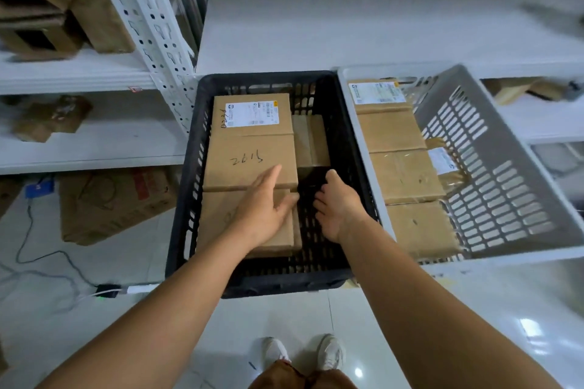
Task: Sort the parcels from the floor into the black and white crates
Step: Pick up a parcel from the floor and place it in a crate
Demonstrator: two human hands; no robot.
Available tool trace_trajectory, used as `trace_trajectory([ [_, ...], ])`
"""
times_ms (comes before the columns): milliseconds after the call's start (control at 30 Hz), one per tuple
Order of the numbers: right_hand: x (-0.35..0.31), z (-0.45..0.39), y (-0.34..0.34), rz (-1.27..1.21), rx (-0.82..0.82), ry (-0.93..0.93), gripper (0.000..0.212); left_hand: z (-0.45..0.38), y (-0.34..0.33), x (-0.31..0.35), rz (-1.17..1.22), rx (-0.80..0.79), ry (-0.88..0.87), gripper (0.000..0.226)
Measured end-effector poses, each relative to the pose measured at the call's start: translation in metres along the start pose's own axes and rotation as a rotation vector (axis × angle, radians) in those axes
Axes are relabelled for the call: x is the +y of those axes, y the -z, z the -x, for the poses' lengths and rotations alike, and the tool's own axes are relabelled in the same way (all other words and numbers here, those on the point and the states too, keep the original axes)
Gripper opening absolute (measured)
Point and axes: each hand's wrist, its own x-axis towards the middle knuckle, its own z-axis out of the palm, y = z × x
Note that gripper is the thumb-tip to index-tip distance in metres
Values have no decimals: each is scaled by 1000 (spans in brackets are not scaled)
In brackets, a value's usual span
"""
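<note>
Reaching into the black crate, both hands are low over its near half. At the far left, white shelves carry brown cartons, and a larger carton stands on the floor under them, near a cable and a power adapter.

Inside the black crate, the near parcel lies flat along the left wall, its long axis running near to far. The left hand rests on this parcel with straight fingers, so its grip is wide and holds nothing; the fingertips touch the near edge of the parcel marked with handwriting, which lies just beyond. A smaller parcel stands behind, at the far right of the crate.

The right hand hovers over the bare crate bottom, just right of the near parcel, fingers loosely curled and holding nothing. I judge that this hand is nearer to the free gap, so a push or a lift would go from the right edge of the parcel.

Further right, the white crate is tilted and holds a row of parcels; its wall stands close beside the right wrist.
</note>
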Motion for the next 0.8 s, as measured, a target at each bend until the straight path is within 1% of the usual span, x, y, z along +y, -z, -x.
trace_trajectory([
  [100,-17,11,23,-3,35,132,51,-2,-6,35,92,52,-79,66],
  [200,-37,22,57,-35,80,264,35,-4,-21,75,63,61,-215,66],
  [267,-49,27,85,-52,150,326,26,-6,-37,102,55,10,-301,68],
  [333,-58,22,114,-65,200,370,21,-7,-59,125,32,-73,-365,72],
  [400,-66,14,147,-64,238,380,23,-11,-88,144,-44,-166,-402,75],
  [467,-74,4,184,23,275,354,33,-17,-119,161,-172,-265,-388,78],
  [500,-77,-2,202,72,279,328,34,-19,-133,170,-254,-314,-373,81],
  [567,-81,-16,236,127,270,243,27,-24,-160,186,-425,-409,-323,89],
  [633,-82,-31,260,176,255,103,28,-30,-181,195,-533,-481,-244,99],
  [733,-81,-54,276,261,188,-51,44,-34,-201,196,-632,-552,-99,103],
  [800,-74,-82,277,320,76,-147,48,-33,-205,200,-657,-554,-19,108],
])
